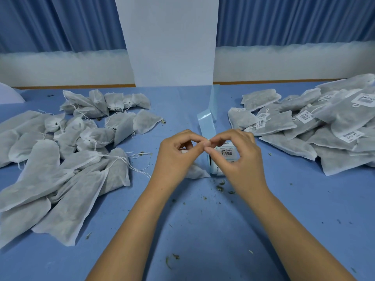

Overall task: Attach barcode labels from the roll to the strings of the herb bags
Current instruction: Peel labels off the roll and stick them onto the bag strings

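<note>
My left hand (176, 153) and my right hand (237, 157) meet fingertip to fingertip over the middle of the blue table. Between the fingertips they pinch a small white barcode label (207, 143), mostly hidden by the fingers. A herb bag (195, 172) lies under my left hand, only a corner of it showing. The label roll (218, 165) stands just behind my right hand, with a barcode label facing up. Its pale blue backing strip (207, 122) trails away toward the far side.
A pile of unlabelled herb bags (67, 155) with loose white strings covers the left of the table. A pile of labelled bags (324, 126) lies on the right. Herb crumbs (220, 187) dot the blue cloth near me. A white panel (170, 41) stands behind.
</note>
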A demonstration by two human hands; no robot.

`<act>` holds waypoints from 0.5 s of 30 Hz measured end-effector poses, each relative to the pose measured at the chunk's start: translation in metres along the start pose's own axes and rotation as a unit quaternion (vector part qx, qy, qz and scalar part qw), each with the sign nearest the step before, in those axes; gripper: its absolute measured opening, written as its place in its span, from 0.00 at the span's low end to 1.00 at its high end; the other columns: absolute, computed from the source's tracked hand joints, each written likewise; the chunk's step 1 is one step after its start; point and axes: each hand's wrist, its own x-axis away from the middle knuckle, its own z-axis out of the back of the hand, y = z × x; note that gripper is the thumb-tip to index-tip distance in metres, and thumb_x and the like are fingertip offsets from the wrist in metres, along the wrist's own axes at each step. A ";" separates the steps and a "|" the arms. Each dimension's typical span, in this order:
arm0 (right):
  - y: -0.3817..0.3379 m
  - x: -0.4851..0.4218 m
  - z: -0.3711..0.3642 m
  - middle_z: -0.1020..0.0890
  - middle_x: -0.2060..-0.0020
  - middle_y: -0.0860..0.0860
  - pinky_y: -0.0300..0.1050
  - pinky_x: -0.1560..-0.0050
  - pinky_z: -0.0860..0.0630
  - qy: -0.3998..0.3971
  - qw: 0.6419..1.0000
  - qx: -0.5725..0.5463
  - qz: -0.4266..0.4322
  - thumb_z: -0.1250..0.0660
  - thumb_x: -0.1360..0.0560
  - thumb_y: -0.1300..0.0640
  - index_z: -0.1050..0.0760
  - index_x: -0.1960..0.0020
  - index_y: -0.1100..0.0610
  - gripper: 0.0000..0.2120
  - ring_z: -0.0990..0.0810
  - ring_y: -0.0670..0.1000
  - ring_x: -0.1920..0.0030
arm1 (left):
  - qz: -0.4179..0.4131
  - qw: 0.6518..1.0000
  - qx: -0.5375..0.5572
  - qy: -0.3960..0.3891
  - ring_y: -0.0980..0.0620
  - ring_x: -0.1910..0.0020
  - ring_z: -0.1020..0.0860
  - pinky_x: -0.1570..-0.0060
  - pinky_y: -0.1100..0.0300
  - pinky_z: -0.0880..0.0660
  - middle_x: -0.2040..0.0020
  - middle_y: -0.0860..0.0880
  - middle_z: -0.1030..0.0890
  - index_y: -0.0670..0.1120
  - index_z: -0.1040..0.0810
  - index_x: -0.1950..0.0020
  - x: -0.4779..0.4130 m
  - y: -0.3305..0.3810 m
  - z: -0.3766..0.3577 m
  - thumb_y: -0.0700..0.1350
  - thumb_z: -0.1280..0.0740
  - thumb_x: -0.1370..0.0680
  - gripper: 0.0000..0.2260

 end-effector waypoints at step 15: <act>0.016 -0.008 0.010 0.24 0.62 0.43 0.35 0.50 0.33 0.056 0.990 -0.010 -0.127 0.41 0.22 0.63 0.30 0.56 0.54 0.06 0.25 0.50 0.53 | 0.000 0.997 -0.066 -0.032 0.58 0.67 0.29 0.62 0.71 0.33 0.64 0.58 0.20 0.50 0.16 0.60 0.001 -0.001 0.005 0.40 0.27 0.25 0.06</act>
